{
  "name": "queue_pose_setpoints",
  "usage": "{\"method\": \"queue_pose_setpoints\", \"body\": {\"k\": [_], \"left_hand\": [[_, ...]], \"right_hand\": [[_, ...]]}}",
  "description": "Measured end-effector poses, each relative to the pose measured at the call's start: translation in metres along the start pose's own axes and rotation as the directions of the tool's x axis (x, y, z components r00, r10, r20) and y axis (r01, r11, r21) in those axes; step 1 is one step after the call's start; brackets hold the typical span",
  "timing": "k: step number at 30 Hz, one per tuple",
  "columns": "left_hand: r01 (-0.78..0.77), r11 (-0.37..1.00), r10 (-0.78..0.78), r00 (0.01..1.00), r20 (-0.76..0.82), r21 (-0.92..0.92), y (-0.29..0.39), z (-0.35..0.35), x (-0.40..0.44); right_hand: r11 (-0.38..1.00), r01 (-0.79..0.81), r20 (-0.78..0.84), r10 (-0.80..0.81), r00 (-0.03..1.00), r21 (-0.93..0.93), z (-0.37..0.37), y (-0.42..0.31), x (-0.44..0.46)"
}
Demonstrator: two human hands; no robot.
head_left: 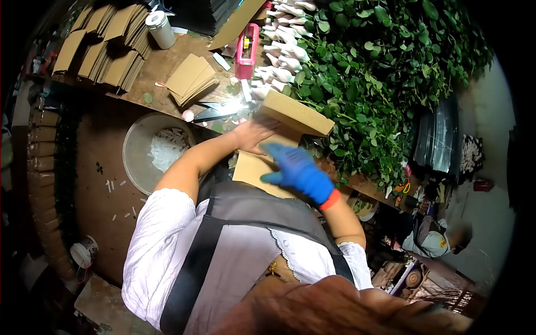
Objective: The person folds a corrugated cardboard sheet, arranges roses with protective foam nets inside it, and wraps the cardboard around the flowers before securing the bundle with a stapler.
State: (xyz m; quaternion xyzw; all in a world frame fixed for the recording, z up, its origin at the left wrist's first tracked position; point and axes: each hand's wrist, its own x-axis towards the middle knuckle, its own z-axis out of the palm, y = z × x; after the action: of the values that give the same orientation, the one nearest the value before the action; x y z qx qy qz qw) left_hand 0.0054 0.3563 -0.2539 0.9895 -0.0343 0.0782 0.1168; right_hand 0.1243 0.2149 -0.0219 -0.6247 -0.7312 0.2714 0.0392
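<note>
Head view: bent tan corrugated cardboard (297, 113) at the brown tabletop's (153, 70) edge, near the dark-grey apron (257, 204), probably for easy reach. Bare left hand (254, 134) looks flat on it, unclenched; blurry blue-gloved right hand (297, 169), can't tell its grip.

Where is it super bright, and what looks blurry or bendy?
Head view: white glare on the table between the pink box and bare left hand; head view: the blue-gloved right hand looks smeared; head view: the scene bends towards the round, black edges.
</note>
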Motion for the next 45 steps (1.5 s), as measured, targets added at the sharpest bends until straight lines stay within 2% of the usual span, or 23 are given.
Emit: {"method": "queue_pose_setpoints", "body": {"k": [1, 3, 5, 6, 7, 8, 9, 10, 11, 15, 17, 22, 25, 28, 31, 33, 35, 37, 38, 39, 41, 42, 45], "left_hand": [[-0.01, 1.0, 0.01, 1.0, -0.013, 0.005, -0.003, 0.002, -0.002], [0.002, 1.0, -0.002, 1.0, 0.017, -0.015, 0.001, -0.008, -0.002], [0.014, 1.0, -0.014, 1.0, 0.014, 0.006, -0.002, 0.008, -0.001], [-0.015, 0.974, 0.037, 0.995, -0.093, 0.227, -0.005, 0.02, -0.001], [-0.002, 0.97, 0.026, 0.995, -0.099, 0.241, -0.006, 0.031, 0.0], [0.026, 0.996, -0.022, 0.999, -0.046, 0.09, -0.007, 0.024, -0.001], [0.066, 0.995, -0.065, 0.998, 0.004, -0.072, -0.004, 0.013, -0.001], [0.091, 0.984, -0.088, 0.996, 0.026, -0.152, -0.003, 0.006, -0.001], [0.122, 0.967, -0.114, 0.992, 0.047, -0.224, -0.003, 0.001, -0.001], [0.172, 0.921, -0.159, 0.985, 0.065, -0.35, 0.0, -0.011, -0.004], [0.186, 0.907, -0.171, 0.983, 0.073, -0.379, 0.0, -0.014, -0.008], [0.112, 0.819, -0.151, 0.988, -0.024, -0.563, 0.006, -0.018, 0.001], [0.121, 0.834, -0.153, 0.988, -0.015, -0.538, 0.001, -0.015, 0.003], [0.139, 0.891, -0.148, 0.989, 0.013, -0.433, -0.006, -0.001, 0.005], [0.126, 0.943, -0.123, 0.992, 0.031, -0.307, -0.009, 0.013, 0.003], [0.097, 0.979, -0.087, 0.994, 0.064, -0.177, -0.009, 0.028, 0.0], [0.062, 0.998, -0.059, 0.992, 0.11, -0.027, -0.008, 0.044, -0.007], [0.022, 0.994, -0.037, 0.989, 0.145, 0.109, -0.007, 0.055, -0.009], [0.013, 0.99, -0.034, 0.989, 0.142, 0.142, -0.008, 0.054, -0.009], [0.022, 0.987, -0.039, 0.993, 0.109, 0.158, -0.006, 0.042, -0.009], [0.049, 0.998, -0.033, 0.957, 0.287, -0.047, -0.01, 0.009, -0.008], [0.077, 0.986, -0.018, 0.929, 0.37, -0.145, -0.011, -0.01, -0.006], [0.004, 0.979, -0.095, 0.894, 0.437, 0.206, -0.017, -0.071, -0.024]], "right_hand": [[0.999, -0.033, 0.133, 0.037, 0.99, -0.03, 0.023, -0.005, 0.005], [0.961, -0.139, 0.086, 0.163, 0.983, -0.238, 0.073, 0.004, 0.024], [0.994, -0.006, -0.003, 0.005, 1.0, -0.109, 0.067, 0.005, 0.036], [0.995, 0.105, -0.038, -0.104, 0.994, 0.005, 0.055, 0.0, 0.044], [0.971, 0.21, -0.085, -0.201, 0.976, 0.117, 0.042, -0.006, 0.054], [0.94, 0.32, -0.231, -0.286, 0.93, 0.122, 0.031, -0.014, 0.08], [0.948, 0.315, -0.311, -0.313, 0.897, -0.045, 0.029, -0.019, 0.11], [0.951, 0.29, -0.29, -0.308, 0.906, -0.102, 0.018, -0.032, 0.142], [0.905, 0.366, -0.488, -0.425, 0.762, -0.218, 0.03, -0.026, 0.185], [0.785, 0.14, -0.435, -0.471, 0.767, -0.603, 0.061, -0.009, 0.309], [0.823, 0.134, -0.398, -0.402, 0.825, -0.552, 0.061, -0.012, 0.314], [0.819, 0.13, -0.46, -0.437, 0.773, -0.559, 0.062, -0.01, 0.295], [0.817, 0.203, -0.247, -0.384, 0.89, -0.539, 0.058, -0.008, 0.287], [0.849, 0.209, -0.516, -0.471, 0.716, -0.486, 0.01, -0.02, 0.239], [0.927, 0.32, -0.551, -0.373, 0.746, -0.195, -0.014, -0.018, 0.157], [0.968, 0.234, -0.529, -0.152, 0.835, 0.091, 0.012, -0.001, 0.112], [0.864, -0.06, -0.245, 0.207, 0.947, 0.501, 0.059, 0.034, 0.072], [0.586, -0.395, 0.125, 0.446, 0.886, 0.708, 0.1, 0.086, 0.048], [0.5, -0.471, 0.248, 0.448, 0.859, 0.726, 0.113, 0.107, 0.042], [0.373, -0.433, 0.231, 0.478, 0.848, 0.82, 0.09, 0.088, 0.038], [0.202, -0.544, 0.414, 0.454, 0.789, 0.814, 0.102, 0.11, 0.042], [0.249, -0.548, 0.404, 0.454, 0.795, 0.799, 0.109, 0.115, 0.045], [0.389, -0.555, 0.369, 0.457, 0.809, 0.735, 0.123, 0.125, 0.055]]}}
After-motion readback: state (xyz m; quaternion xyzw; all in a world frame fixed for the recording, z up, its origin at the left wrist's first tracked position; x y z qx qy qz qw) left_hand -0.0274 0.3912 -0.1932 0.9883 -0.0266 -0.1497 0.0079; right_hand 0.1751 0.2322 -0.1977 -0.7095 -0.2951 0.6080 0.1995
